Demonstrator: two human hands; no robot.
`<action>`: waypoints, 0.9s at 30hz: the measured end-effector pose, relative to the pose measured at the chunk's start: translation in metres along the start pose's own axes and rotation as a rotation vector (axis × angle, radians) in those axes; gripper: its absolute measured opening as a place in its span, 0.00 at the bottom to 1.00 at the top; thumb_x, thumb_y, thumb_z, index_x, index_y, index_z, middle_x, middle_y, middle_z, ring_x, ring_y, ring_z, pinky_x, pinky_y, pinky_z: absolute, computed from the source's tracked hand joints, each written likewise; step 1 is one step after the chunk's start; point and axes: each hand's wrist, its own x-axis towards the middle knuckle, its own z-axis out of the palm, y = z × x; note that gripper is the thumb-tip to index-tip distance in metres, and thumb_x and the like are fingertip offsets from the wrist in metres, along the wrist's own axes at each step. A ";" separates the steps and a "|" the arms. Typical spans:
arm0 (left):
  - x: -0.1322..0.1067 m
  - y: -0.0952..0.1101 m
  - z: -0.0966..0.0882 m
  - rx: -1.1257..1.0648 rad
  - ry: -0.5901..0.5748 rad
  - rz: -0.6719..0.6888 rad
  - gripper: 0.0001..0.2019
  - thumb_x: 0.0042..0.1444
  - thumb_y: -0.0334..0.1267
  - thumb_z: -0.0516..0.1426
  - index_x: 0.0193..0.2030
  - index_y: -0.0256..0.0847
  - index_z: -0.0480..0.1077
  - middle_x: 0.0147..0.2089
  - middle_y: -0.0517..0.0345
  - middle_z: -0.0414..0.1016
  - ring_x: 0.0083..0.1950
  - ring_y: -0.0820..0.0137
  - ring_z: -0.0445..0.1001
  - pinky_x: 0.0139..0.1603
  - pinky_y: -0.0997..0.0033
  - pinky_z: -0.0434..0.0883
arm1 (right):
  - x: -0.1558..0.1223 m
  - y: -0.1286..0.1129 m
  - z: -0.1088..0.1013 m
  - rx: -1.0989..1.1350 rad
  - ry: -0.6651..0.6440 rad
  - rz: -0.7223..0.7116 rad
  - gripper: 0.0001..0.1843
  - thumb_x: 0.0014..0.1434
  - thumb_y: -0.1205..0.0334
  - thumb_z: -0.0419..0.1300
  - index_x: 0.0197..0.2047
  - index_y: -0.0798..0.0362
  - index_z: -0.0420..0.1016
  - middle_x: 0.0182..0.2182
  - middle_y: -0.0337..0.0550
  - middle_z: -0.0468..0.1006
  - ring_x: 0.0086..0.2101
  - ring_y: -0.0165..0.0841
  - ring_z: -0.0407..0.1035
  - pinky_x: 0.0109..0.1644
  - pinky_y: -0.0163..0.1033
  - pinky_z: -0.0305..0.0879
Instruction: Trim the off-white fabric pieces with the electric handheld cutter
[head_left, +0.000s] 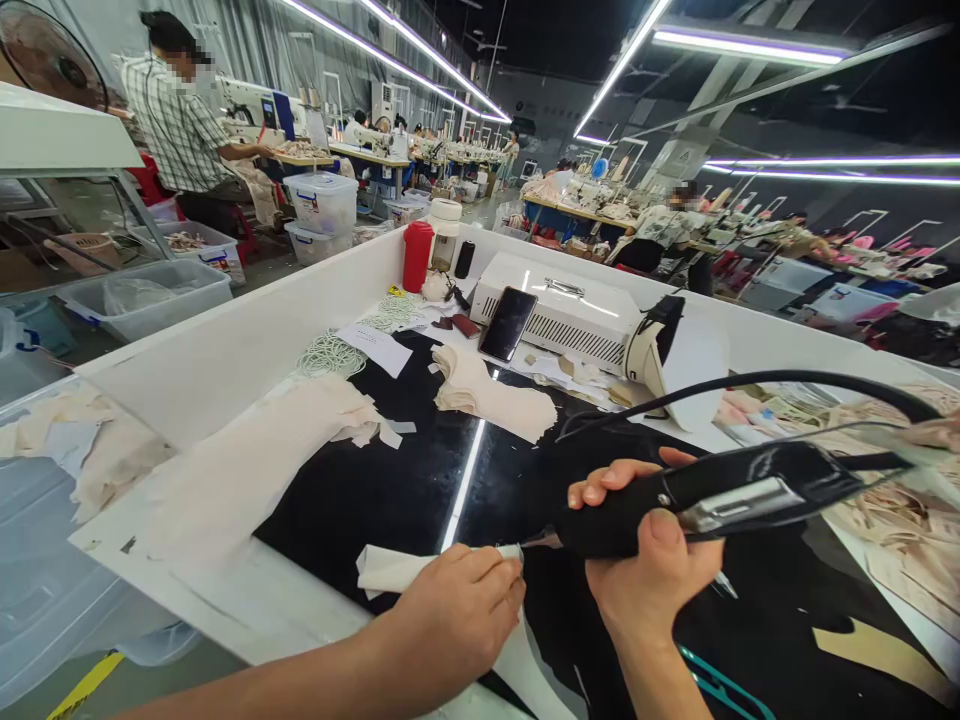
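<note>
- The table (pixel 281 612) is white, with raised walls, and it fills most of the view
- A person (pixel 176 130) in a checked shirt sits beyond the left wall, near a sewing machine (pixel 251 105)
- The black sheet (pixel 330 520) covers the middle of the table, and a strip of light is reflected on it
- The white box (pixel 570 310) stands on the far side, with slots along its front
- The left pile (pixel 225 480) is pale cloth, lying partly on the bare table and partly on the sheet
- The right heap (pixel 907 550) has many pale pieces, and lies at the right edge
- The tool (pixel 615 515) is black, held above the sheet, with its thin metal tip directed to the left; a cable (pixel 750 385) arches above it
- The right hand (pixel 645 575) has its fingers clamped around the tool, the thumb on the near side
- The left hand (pixel 476 605) has its fingers together, closed over the white cloth; its thumb is hidden
- The small stack (pixel 495 395) is pale cloth, in front of the white box
- The white cloth (pixel 390 570) is folded, and lies near the front of the sheet, under the left hand; its right end is just beside the tip, but if they touch I cannot tell
- The red bottle (pixel 418 257) stands upright near the far left corner
- The phone (pixel 510 322) leans against the white box
</note>
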 end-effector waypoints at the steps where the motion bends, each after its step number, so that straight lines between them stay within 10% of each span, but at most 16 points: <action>1: 0.000 0.000 -0.001 -0.002 0.001 -0.004 0.13 0.76 0.30 0.51 0.56 0.29 0.75 0.57 0.45 0.80 0.55 0.65 0.78 0.45 0.65 0.76 | 0.000 -0.001 0.000 -0.001 -0.003 0.000 0.25 0.53 0.52 0.73 0.51 0.47 0.71 0.29 0.32 0.75 0.24 0.30 0.69 0.26 0.38 0.71; 27: -0.006 -0.009 -0.009 -0.049 0.023 0.004 0.13 0.76 0.27 0.49 0.56 0.29 0.74 0.56 0.48 0.81 0.53 0.61 0.80 0.45 0.63 0.78 | -0.012 0.012 0.000 0.068 -0.081 -0.002 0.22 0.60 0.51 0.72 0.54 0.45 0.71 0.34 0.34 0.77 0.28 0.30 0.72 0.31 0.38 0.73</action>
